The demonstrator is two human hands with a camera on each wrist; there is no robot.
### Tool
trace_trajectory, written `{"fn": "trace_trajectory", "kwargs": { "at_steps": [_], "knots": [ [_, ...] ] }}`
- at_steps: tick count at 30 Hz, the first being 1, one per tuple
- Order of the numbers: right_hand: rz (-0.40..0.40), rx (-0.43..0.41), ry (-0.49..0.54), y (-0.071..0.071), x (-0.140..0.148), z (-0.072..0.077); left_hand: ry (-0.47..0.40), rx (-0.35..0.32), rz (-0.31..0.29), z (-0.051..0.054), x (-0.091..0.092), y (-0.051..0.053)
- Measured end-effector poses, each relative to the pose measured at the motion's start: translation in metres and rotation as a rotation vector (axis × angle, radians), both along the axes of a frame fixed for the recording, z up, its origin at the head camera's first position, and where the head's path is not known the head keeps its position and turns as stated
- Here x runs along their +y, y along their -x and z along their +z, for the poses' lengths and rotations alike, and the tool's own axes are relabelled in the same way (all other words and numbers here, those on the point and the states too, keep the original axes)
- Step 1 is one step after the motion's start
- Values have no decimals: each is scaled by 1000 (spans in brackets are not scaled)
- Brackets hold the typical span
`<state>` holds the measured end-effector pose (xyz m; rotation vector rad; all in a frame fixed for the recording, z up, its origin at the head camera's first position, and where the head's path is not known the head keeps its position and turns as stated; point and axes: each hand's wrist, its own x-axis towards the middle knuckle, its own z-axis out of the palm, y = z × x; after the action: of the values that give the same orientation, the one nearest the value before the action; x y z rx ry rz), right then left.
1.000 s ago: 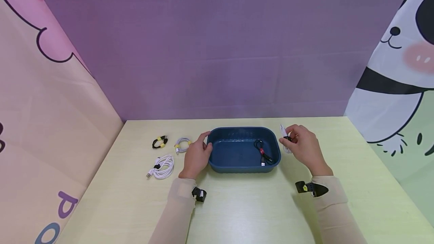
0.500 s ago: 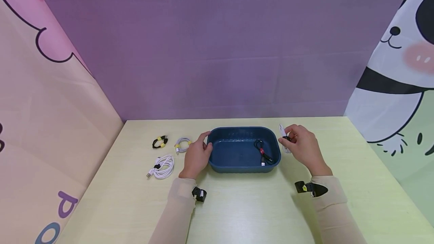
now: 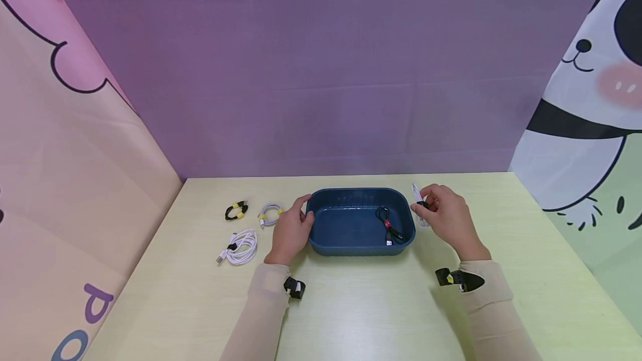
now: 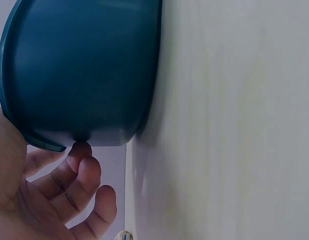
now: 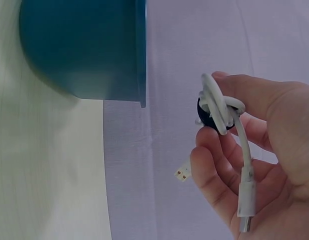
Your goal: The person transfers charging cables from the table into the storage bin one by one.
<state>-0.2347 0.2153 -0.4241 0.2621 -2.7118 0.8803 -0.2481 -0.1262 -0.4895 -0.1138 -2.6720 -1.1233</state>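
A dark blue plastic bin (image 3: 346,250) stands on the table, with a black USB cable (image 3: 387,223) tied in red lying at its right inside. My left hand (image 3: 291,233) grips the bin's left rim, thumb over the edge and fingertips against the outer wall, as the left wrist view shows. Just off the bin's right side, my right hand (image 3: 451,219) pinches a coiled white charging cable (image 5: 214,105) by its black tie. Its metal plug hangs down in front of the palm in the right wrist view, and a second connector pokes out beyond the fingers.
Left of the bin lie a small black cable (image 3: 236,210) with yellow ties, a pale grey coiled cable (image 3: 269,215) with yellow ties, and a larger white cable (image 3: 242,247) with a black tie. A purple cloth (image 3: 326,71) hangs behind the table.
My right hand has shifted very slightly left toward the bin with the white cable. The left hand and the bin have stayed in place.
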Motion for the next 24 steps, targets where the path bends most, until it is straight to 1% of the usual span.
{"fn": "trace_trajectory", "kwargs": {
  "at_steps": [2, 4, 16, 24],
  "knots": [
    [4, 8, 3, 0, 0, 0, -3, 16, -5, 0, -1, 0],
    [4, 4, 8, 0, 0, 0, -1, 15, -5, -1, -1, 0],
    [5, -5, 13, -2, -4, 1, 5, 9, 4, -2, -1, 1],
    [8, 0, 10, -2, -6, 1, 1, -6, 7, -1, 0, 0]
  ]
}}
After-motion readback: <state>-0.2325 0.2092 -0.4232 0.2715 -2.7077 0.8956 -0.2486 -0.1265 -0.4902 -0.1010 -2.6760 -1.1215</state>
